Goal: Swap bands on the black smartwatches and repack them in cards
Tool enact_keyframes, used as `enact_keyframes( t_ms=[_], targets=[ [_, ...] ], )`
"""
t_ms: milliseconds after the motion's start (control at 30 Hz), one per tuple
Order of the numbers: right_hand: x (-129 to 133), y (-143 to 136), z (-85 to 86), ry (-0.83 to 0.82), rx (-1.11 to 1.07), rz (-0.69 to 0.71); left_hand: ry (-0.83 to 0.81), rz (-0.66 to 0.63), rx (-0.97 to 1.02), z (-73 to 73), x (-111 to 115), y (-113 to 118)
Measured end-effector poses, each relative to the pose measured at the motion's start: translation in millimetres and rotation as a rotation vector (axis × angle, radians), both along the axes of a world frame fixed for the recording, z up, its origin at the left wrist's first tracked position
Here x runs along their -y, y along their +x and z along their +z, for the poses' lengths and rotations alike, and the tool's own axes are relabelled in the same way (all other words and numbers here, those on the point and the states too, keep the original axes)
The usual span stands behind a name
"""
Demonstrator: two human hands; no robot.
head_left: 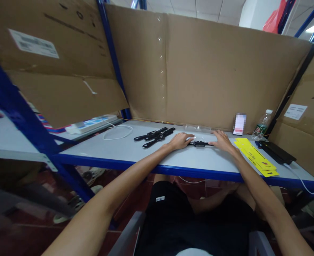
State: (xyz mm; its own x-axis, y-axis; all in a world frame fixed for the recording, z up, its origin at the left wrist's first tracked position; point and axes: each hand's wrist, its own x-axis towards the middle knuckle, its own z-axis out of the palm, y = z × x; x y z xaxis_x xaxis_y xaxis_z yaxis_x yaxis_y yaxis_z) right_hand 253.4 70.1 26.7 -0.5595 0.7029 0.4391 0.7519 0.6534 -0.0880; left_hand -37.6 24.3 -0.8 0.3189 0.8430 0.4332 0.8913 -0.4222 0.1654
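A black spokeshave (199, 144) lies crosswise near the middle of the table, its two handles pointing left and right. At its left handle, my left hand (181, 140) has its fingers closed on the end. My right hand (223, 142) grips the other end with the thumb against the handle; the fingertips are partly curled above it. Clear plastic film (203, 137) shows around the tool between my hands; its edges are hard to make out. To the left, several more black spokeshaves (158, 138) lie in a loose, overlapping pile.
Yellow printed cards (255, 156) lie to the right, beside a black device (276, 152) with a white cable. A water bottle (261, 126) and a phone (239, 124) stand behind. Cardboard (226, 74) walls the back; a power strip (93, 123) is at left.
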Motion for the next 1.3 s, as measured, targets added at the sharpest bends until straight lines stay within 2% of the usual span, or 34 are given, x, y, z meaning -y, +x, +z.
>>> enact_keyframes(
  t_ms=[133, 200, 300, 400, 500, 767, 967, 1067, 1133, 1200, 1300],
  targets=[
    [-10.4, 11.9, 3.0, -0.295, -0.022, -0.031, 0.032, 0.021, 0.084, -2.5, -0.7, -1.5],
    [-12.8, 15.3, 3.6, -0.352, -0.041, -0.027, 0.046, 0.039, 0.19, -2.3, -0.8, -3.7],
    [-14.2, 16.1, 1.9, -0.343, -0.08, -0.033, 0.008, 0.084, 0.428, -1.6, 0.8, -11.2],
    [-16.3, 14.6, -1.5, -0.344, -0.108, -0.051, -0.193, 0.105, 0.668, -2.5, 4.8, -22.0],
    [-19.5, 13.4, -5.0, -0.325, -0.119, -0.078, -0.366, 0.031, 0.787, -5.3, 6.8, -29.2],
    [-23.2, 13.4, -10.0, -0.264, -0.139, -0.096, -0.247, 0.053, 0.762, -12.6, -0.1, -25.5],
    [-20.3, 10.3, -14.2, -0.212, -0.179, -0.069, -0.307, 0.052, 0.912, -11.8, 2.3, -27.1],
    [-20.0, 9.9, -3.5, -0.084, -0.373, -0.05, -0.315, 0.061, 0.943, -11.0, 1.9, -27.3],
    [-17.9, 18.5, 12.1, -0.009, -0.549, -0.101, -0.314, 0.051, 0.958, -10.5, 1.6, -26.7],
    [-11.1, 38.7, 30.9, 0.03, -0.643, -0.179, -0.31, 0.065, 1.0, -10.2, 1.8, -25.6],
    [11.0, 86.9, 52.3, 0.052, -0.481, -0.303, -0.338, 0.11, 1.113, -9.6, 4.1, -24.5]
  ],
)
